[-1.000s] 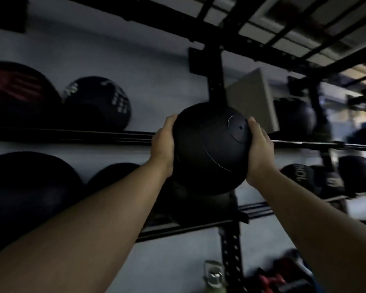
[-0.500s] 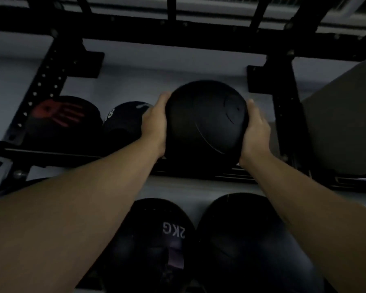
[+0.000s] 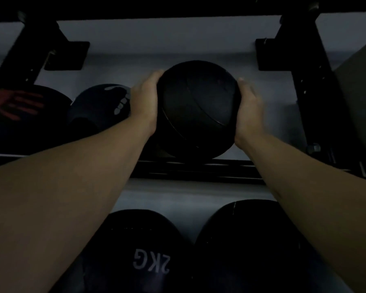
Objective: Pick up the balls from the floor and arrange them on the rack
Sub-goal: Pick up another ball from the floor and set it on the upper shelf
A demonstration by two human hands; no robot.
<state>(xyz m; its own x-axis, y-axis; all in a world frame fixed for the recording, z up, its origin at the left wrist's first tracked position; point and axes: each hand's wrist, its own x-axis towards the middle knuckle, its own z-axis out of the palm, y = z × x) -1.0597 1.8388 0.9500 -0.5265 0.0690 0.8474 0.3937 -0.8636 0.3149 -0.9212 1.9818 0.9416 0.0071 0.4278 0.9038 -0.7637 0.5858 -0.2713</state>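
A plain black ball [image 3: 199, 108] is pressed between my two palms at the upper shelf of the black rack [image 3: 197, 171]. My left hand [image 3: 145, 102] grips its left side and my right hand [image 3: 248, 108] its right side. The ball's underside is at the shelf rails; whether it rests on them I cannot tell. Left of it on the same shelf sit a black ball with white markings [image 3: 101, 108] and a ball with a red hand print [image 3: 19, 115].
On the shelf below lie a black ball marked 2KG [image 3: 144, 256] and another black ball [image 3: 256, 246]. Black rack uprights [image 3: 309, 81] stand on either side, with a crossbeam overhead. A grey box [image 3: 357, 98] sits at the right. The wall behind is pale.
My view has closed in on the upper shelf. The ball, held in both hands, has moved forward and slightly down onto the shelf beside the white-marked ball.
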